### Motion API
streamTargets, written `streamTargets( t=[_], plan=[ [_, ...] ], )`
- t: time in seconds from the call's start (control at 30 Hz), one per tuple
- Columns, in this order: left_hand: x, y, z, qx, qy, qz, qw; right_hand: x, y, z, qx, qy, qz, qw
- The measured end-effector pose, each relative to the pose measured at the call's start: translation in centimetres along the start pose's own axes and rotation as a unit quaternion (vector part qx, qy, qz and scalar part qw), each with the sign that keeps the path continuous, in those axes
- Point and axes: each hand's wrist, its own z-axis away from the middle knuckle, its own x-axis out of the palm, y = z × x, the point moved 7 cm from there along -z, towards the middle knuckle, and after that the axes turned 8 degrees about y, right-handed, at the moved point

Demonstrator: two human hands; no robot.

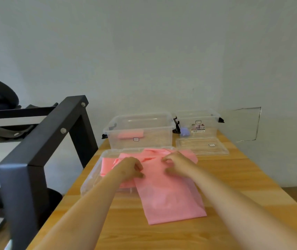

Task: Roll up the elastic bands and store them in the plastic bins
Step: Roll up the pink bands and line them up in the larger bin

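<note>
A wide pink elastic band (169,193) lies flat on the wooden table, its far end bunched over a clear bin lid (97,170). My left hand (130,167) and my right hand (177,164) both pinch the band's crumpled far part, fingers curled on the fabric. Behind stands a clear plastic bin (164,130) with a rolled pink band (130,135) inside. A second clear bin (210,129) at the back right holds a purple roll (185,131).
Another clear lid (201,147) lies in front of the right bin. A black metal rack (41,141) stands close to the table's left edge with gym gear on it. The wall runs right behind the bins.
</note>
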Motion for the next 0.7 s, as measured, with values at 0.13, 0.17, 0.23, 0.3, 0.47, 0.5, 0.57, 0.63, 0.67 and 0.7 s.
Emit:
streamTargets(
  t=[0.13,0.17,0.23,0.3,0.47,0.5,0.57,0.63,0.67,0.7],
  plan=[
    [1.4,-1.0,0.1,-0.019,0.034,0.032,0.999,1.2,-0.5,-0.2,-0.014,0.049,0.034,0.998],
    [1.4,-0.9,0.1,-0.013,0.044,0.042,0.998,1.0,-0.6,-0.1,-0.009,0.079,0.02,0.997],
    [0.9,-0.9,-0.2,0.001,0.055,0.064,0.996,0.6,-0.7,-0.2,-0.01,0.123,0.008,0.992],
    [-0.1,-0.8,-0.5,0.014,0.065,0.093,0.993,0.1,-0.9,-0.7,-0.021,0.134,-0.008,0.991],
    [-5.2,1.3,-1.2,0.069,0.102,0.128,0.984,-3.9,-1.7,-2.3,-0.027,0.168,-0.082,0.982],
    [-6.6,2.0,-1.6,0.081,0.111,0.132,0.982,-5.3,-2.2,-2.5,-0.035,0.182,-0.085,0.979],
    [-9.6,3.6,-2.3,0.104,0.128,0.14,0.976,-8.9,-3.6,-2.6,-0.055,0.214,-0.091,0.971],
    [-12.5,5.0,-2.8,0.111,0.14,0.135,0.975,-12.5,-5.2,-2.5,-0.07,0.239,-0.095,0.964],
    [-14.1,5.9,-2.8,0.115,0.144,0.14,0.973,-14.3,-5.9,-2.4,-0.072,0.248,-0.107,0.96],
    [-15.7,6.9,-2.7,0.122,0.146,0.154,0.97,-16.0,-6.4,-2.2,-0.072,0.253,-0.134,0.955]
  ],
)
